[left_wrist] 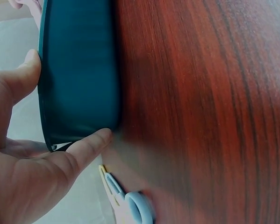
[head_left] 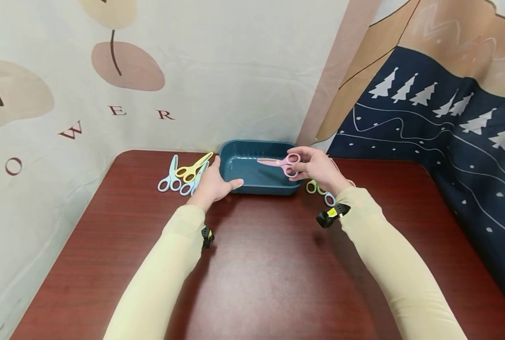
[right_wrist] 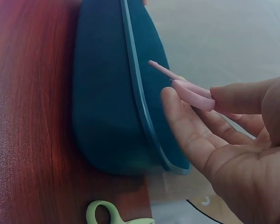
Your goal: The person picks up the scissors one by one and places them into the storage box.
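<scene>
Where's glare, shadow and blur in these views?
Head: pale glare on the tabletop, soft shadows beside both sleeves. Left wrist: the bin looks blurred along its right edge, shadow by its corner. Right wrist: light sheen along its rim.

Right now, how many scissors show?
6: two blue scissors and yellow scissors left of the bin; pink scissors in the right hand; green scissors and other blue scissors at right. More may be hidden.

Green scissors (head_left: 316, 186) partly behind right hand (head_left: 318, 168)

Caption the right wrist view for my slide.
The right hand holds pink scissors over a teal bin, green scissors nearby.
</scene>
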Motion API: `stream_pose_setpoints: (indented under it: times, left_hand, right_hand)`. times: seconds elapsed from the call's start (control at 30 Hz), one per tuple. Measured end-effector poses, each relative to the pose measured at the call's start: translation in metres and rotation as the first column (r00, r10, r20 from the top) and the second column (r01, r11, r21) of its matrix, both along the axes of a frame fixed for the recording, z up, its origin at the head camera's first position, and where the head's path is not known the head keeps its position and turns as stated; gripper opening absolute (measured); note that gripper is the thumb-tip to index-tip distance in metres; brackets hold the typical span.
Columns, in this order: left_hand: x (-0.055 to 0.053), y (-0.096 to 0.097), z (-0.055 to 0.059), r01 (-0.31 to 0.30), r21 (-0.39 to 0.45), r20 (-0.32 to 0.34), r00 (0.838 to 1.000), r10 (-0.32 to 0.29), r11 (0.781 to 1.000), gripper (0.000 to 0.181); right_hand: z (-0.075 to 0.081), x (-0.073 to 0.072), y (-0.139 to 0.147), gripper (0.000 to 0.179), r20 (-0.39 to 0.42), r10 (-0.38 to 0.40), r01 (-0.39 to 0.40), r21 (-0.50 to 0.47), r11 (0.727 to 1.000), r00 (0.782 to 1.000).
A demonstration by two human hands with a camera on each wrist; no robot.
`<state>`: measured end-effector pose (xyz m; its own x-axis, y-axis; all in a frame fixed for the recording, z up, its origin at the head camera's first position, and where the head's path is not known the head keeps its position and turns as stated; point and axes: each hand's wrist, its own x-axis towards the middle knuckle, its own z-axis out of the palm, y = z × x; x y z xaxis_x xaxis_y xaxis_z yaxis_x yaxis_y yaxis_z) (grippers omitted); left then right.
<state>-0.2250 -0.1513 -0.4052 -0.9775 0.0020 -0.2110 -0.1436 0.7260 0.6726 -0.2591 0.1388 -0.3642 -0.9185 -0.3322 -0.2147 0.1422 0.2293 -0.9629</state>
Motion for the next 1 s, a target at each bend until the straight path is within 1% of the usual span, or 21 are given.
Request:
stream_pose_setpoints:
  times: [0.27,0.43,0.53,1.0]
  left_hand:
    - [0.002,0.0,0.003,-0.007,0.01,0.008,1.0,0.007,1.0,0.108]
    - [0.001,0.001,0.003,-0.004,0.007,0.01,1.0,0.004,1.0,0.108]
    - [0.001,0.002,0.003,-0.002,0.01,0.014,1.0,0.002,1.0,0.108]
    - [0.001,0.002,0.004,0.008,-0.004,0.018,1.0,-0.008,1.0,0.107]
  right_hand:
    - [-0.003,-0.008,-0.007,0.051,0.014,-0.008,0.008,-0.006,1.0,1.0]
    - [-0.006,-0.011,-0.01,0.049,0.012,0.003,-0.003,0.014,1.0,1.0]
    - [-0.008,-0.013,-0.012,0.049,0.015,0.012,-0.012,0.011,1.0,1.0]
    - [-0.008,-0.017,-0.03,0.047,0.007,0.03,-0.03,0.028,0.999,1.0]
